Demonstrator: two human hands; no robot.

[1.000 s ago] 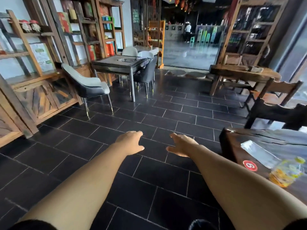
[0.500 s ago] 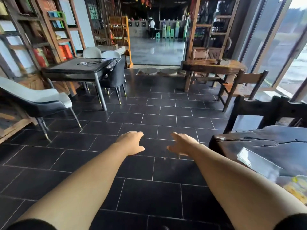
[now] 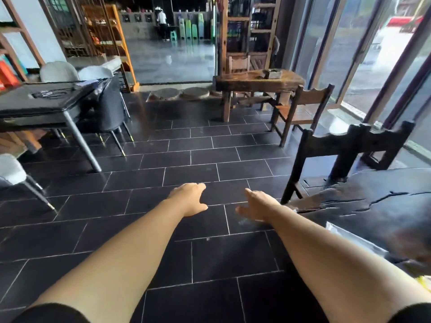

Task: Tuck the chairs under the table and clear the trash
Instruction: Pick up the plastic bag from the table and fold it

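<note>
Both my arms stretch forward over the dark tiled floor. My left hand (image 3: 189,198) and my right hand (image 3: 258,205) hold nothing, fingers loosely apart. A dark wooden table (image 3: 377,206) stands at the right, its corner just beside my right hand. A dark wooden chair (image 3: 349,145) stands at the table's far end, pulled out from it. On the table's near edge lies a clear plastic wrapper (image 3: 349,236), with a bit of yellow trash (image 3: 425,282) at the frame's right edge.
A grey table (image 3: 44,108) with dark and pale chairs stands at the left; a pale chair (image 3: 11,170) sits apart from it. A brown wooden table (image 3: 256,82) and brown chair (image 3: 303,108) stand ahead right. Glass doors line the right side.
The view has swung to the right: the grey table and pale chair slid leftward, the dark table and chair came nearer. Both hands stay outstretched and hold nothing.
</note>
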